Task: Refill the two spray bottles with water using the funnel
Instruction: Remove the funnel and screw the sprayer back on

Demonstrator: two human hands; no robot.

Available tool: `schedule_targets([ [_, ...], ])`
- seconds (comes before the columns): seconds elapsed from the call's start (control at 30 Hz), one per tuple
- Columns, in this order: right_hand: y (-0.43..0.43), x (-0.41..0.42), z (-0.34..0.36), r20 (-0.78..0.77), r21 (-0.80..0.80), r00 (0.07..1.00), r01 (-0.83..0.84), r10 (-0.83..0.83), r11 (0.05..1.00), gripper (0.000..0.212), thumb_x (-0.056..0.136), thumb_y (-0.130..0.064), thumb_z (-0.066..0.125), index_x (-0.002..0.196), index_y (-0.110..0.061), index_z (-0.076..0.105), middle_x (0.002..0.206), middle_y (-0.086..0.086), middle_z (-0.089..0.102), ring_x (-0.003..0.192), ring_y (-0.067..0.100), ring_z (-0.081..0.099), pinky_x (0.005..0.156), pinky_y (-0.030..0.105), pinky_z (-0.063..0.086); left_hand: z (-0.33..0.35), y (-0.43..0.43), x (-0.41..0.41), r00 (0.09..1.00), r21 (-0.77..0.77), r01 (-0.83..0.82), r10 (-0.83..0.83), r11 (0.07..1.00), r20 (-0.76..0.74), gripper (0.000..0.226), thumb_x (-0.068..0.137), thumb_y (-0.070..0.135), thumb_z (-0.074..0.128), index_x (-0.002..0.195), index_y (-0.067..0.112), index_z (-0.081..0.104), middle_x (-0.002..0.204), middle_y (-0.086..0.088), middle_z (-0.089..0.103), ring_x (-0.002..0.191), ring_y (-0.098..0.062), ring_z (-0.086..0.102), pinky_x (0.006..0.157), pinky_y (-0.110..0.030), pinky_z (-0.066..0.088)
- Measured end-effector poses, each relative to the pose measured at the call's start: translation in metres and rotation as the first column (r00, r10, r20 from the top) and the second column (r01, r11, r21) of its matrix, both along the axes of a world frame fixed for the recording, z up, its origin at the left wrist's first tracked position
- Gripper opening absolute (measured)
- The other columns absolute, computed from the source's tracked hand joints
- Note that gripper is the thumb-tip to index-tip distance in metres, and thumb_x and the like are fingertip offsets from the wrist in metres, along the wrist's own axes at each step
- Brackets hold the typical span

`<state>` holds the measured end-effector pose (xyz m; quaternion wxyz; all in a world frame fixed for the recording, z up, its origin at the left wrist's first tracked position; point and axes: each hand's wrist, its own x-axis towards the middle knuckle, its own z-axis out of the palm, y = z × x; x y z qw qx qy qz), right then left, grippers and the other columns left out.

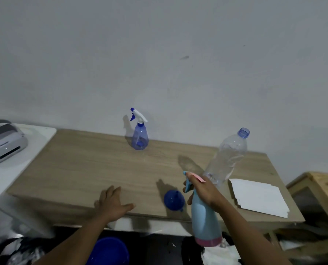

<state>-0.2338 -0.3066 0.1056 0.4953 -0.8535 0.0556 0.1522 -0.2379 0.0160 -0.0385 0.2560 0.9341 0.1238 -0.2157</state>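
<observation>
My right hand (203, 190) grips the neck of a light blue spray bottle (205, 217) with a pink base and pink trigger top, held in the air over the table's front edge. A blue funnel (173, 200) lies on the wooden table (94, 165) just left of that bottle. My left hand (114, 203) hovers open, fingers spread, above the table's front edge. A clear blue spray bottle (140, 138) with a white and blue trigger stands at the back by the wall. An uncapped clear plastic water bottle (228, 155) stands behind my right hand.
A white sheet of paper (258, 197) lies on the table's right end. A white device (4, 146) sits on a white surface at the left. A blue bucket (109, 251) stands on the floor below the table. A wooden cabinet (316, 188) is at the right.
</observation>
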Motion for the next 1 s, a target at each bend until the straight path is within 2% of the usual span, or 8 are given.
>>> schedule_targets([
  [0.1,0.0,0.001,-0.011,0.005,-0.058,1.0,-0.022,0.023,0.998,0.048,0.099,-0.059,0.045,0.098,-0.019,0.072,0.096,0.002,0.077,0.072,0.015,0.073,0.091,0.042,0.057,-0.002,-0.004,-0.001,0.997,0.052,0.072,-0.069,0.996,-0.045,0.12,0.066,0.09,0.051,0.158,0.032,0.001,0.166,0.002,-0.018,0.152,-0.028,-0.017,0.119,-0.059,-0.004],
  [0.23,0.002,0.009,-0.018,-0.035,-0.102,0.999,0.007,-0.01,0.995,0.061,0.095,-0.06,0.051,0.083,-0.002,0.067,0.072,0.013,0.071,0.057,0.022,0.068,0.077,0.047,0.058,-0.006,-0.008,0.002,0.997,0.037,0.053,-0.051,0.998,-0.056,0.121,0.066,0.09,0.052,0.158,0.034,-0.004,0.164,0.002,-0.025,0.149,-0.029,-0.025,0.117,-0.061,-0.011],
  [0.3,-0.003,0.012,-0.03,-0.094,-0.129,0.995,0.022,-0.034,0.991,0.059,0.092,-0.06,0.053,0.072,-0.005,0.062,0.062,0.015,0.066,0.055,0.027,0.067,0.076,0.052,0.059,-0.009,-0.009,0.001,0.998,0.042,0.041,-0.04,0.998,-0.043,0.12,0.066,0.09,0.05,0.157,0.034,-0.004,0.164,0.003,-0.024,0.149,-0.029,-0.025,0.116,-0.062,-0.012],
  [0.5,-0.023,0.013,-0.048,-0.028,-0.321,0.998,0.047,-0.059,0.946,0.049,0.096,-0.062,0.042,0.079,-0.02,0.06,0.085,0.009,0.069,0.083,0.029,0.067,0.084,0.045,0.054,-0.011,-0.008,0.005,0.999,0.069,0.027,-0.028,0.997,0.015,0.119,0.067,0.091,0.048,0.158,0.033,-0.004,0.165,0.005,-0.022,0.15,-0.026,-0.025,0.115,-0.066,-0.014],
  [0.63,-0.02,0.028,-0.035,0.063,-0.208,0.99,0.136,-0.126,0.969,0.035,0.096,-0.06,0.048,0.095,-0.025,0.049,0.088,0.005,0.066,0.072,0.029,0.071,0.073,0.051,0.059,-0.006,-0.004,0.019,0.999,0.074,0.03,-0.028,0.997,-0.019,0.141,0.051,0.098,0.05,0.156,0.03,-0.014,0.162,0.005,-0.028,0.148,-0.025,-0.03,0.11,-0.066,-0.019],
  [0.77,0.002,0.065,-0.009,0.226,-0.076,0.965,0.151,-0.131,0.986,0.028,0.1,-0.037,0.055,0.092,-0.012,0.048,0.086,0.017,0.067,0.064,0.027,0.07,0.055,0.035,0.055,-0.001,-0.002,0.031,0.99,0.076,0.093,-0.084,0.993,-0.113,0.149,0.045,0.101,0.048,0.152,0.029,-0.027,0.157,0.003,-0.04,0.144,-0.029,-0.037,0.109,-0.069,-0.021],
  [0.87,0.02,0.107,-0.004,0.393,-0.084,0.908,0.194,-0.146,0.977,0.029,0.097,-0.033,0.064,0.08,-0.013,0.052,0.072,0.003,0.06,0.061,0.014,0.055,0.057,0.028,0.041,-0.002,0.001,0.035,0.979,0.066,0.125,-0.112,0.99,-0.169,0.15,0.046,0.101,0.047,0.15,0.027,-0.032,0.154,0.002,-0.045,0.142,-0.031,-0.04,0.108,-0.071,-0.02],
  [1.0,0.043,0.161,-0.013,0.47,-0.111,0.875,0.184,-0.111,0.977,0.022,0.093,-0.027,0.069,0.084,-0.008,0.062,0.076,0.002,0.06,0.062,0.005,0.049,0.057,0.015,0.036,-0.002,0.0,0.038,0.969,0.061,0.147,-0.131,0.987,-0.209,0.148,0.051,0.099,0.049,0.148,0.026,-0.036,0.151,0.001,-0.048,0.139,-0.031,-0.043,0.107,-0.072,-0.02],
])
